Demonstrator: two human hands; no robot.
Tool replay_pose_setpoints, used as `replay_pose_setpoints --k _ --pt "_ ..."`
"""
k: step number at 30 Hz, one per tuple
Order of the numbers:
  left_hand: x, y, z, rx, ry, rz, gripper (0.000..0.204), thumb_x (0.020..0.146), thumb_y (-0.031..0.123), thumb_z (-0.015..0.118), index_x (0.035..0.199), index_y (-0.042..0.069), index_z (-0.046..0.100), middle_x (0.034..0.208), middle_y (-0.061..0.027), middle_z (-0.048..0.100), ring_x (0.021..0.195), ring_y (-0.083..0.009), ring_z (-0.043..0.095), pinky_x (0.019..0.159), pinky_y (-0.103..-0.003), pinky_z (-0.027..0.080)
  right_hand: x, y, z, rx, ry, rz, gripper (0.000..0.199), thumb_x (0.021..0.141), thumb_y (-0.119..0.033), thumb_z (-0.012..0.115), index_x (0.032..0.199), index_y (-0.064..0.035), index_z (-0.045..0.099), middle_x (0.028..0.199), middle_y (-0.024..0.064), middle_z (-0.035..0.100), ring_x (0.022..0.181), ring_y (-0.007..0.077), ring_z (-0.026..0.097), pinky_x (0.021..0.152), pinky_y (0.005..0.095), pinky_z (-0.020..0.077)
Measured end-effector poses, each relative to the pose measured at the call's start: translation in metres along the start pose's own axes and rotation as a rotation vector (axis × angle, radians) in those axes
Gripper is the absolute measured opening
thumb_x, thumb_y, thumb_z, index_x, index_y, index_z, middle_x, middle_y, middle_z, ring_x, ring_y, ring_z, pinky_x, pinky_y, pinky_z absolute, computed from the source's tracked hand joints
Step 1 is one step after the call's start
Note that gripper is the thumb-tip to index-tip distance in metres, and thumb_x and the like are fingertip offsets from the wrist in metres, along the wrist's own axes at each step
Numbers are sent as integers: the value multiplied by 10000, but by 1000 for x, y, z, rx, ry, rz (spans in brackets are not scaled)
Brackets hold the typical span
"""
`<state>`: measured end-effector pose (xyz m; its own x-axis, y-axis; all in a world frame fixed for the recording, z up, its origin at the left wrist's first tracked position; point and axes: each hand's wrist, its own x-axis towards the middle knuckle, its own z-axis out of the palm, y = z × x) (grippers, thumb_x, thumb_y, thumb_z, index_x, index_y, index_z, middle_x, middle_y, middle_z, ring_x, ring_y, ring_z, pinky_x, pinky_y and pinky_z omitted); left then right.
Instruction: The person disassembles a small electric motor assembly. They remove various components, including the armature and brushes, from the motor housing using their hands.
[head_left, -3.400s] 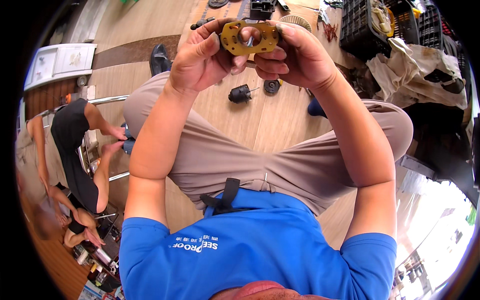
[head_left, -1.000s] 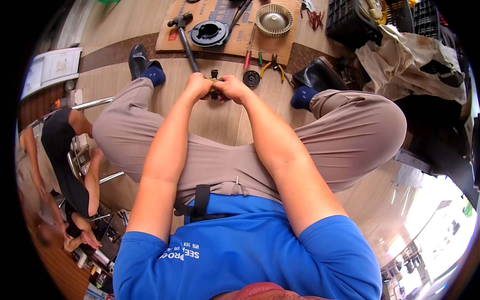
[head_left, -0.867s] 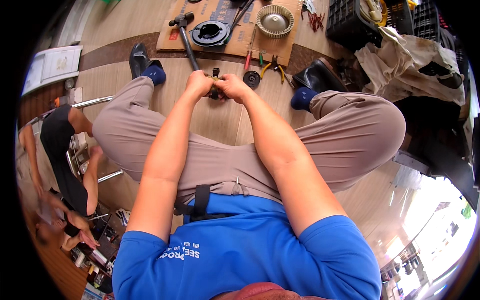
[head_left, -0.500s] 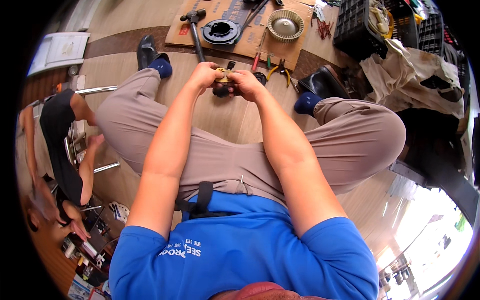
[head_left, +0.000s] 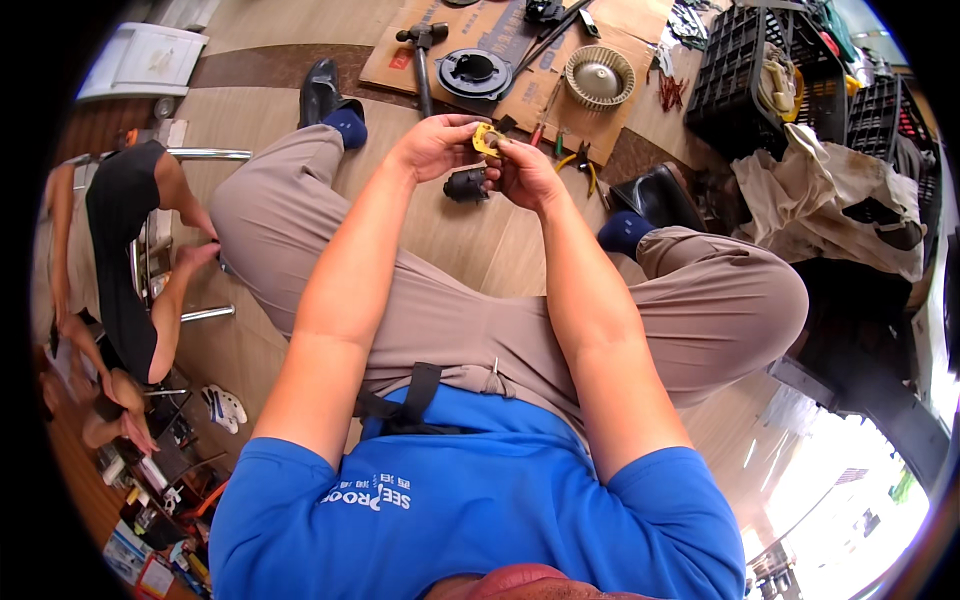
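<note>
Between my two hands is a small yellow plate-like part [head_left: 486, 139] with a black piece at its far side. My left hand [head_left: 438, 147] pinches its left edge with thumb and fingers. Closed on its right side is my right hand [head_left: 528, 176], thumb on top and fingers curled beneath. A black cylindrical part, like a small motor [head_left: 463, 186], shows just below the yellow part, close to my right fingertips; whether they touch it I cannot tell.
Ahead, a cardboard sheet [head_left: 642, 32] bears a hammer [head_left: 421, 68], a round black housing [head_left: 474, 75] and a fan wheel [head_left: 600, 78]. Yellow-handled pliers [head_left: 580, 165] lie near my right shoe [head_left: 655, 198]. Black crates [head_left: 722, 85] stand right; another person [head_left: 130, 250] sits left.
The yellow part has been raised and tilted, and my hands have drawn slightly apart around it. More of the black cylinder now shows below. The whole view has shifted a little.
</note>
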<state>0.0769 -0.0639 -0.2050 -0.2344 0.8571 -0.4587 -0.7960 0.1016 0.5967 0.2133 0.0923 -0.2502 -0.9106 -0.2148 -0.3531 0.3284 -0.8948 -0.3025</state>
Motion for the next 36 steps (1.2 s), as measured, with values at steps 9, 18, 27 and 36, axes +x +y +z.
replay_pose_setpoints --k 9,18,27,36 --pt "4 -4 20 39 99 165 281 938 153 605 1187 24 597 1088 -109 666 991 -233 654 911 -412 525 1 -10 0 13 -40 -34 199 979 -238 521 1055 -67 586 810 34 573 700 185 572 652 383 511" --pt "3 -7 26 32 173 188 244 930 123 611 1152 20 597 1085 -117 661 982 -245 656 898 -418 539 -1 -12 0 -70 23 -91 178 980 -217 535 1056 -68 596 823 34 587 687 172 578 634 371 519" --pt "0 -2 20 45 112 163 280 917 114 627 1173 9 585 1107 -108 655 1022 -229 645 938 -395 519 0 -16 1 -178 34 -114 173 975 -189 546 1083 -70 610 904 41 637 717 172 605 645 361 525" --pt "-3 5 30 120 147 91 288 910 110 621 1180 15 586 1105 -87 654 988 -198 643 889 -357 523 2 -15 -1 -186 56 -111 187 985 -207 531 1088 -63 590 914 37 637 722 174 607 645 360 523"
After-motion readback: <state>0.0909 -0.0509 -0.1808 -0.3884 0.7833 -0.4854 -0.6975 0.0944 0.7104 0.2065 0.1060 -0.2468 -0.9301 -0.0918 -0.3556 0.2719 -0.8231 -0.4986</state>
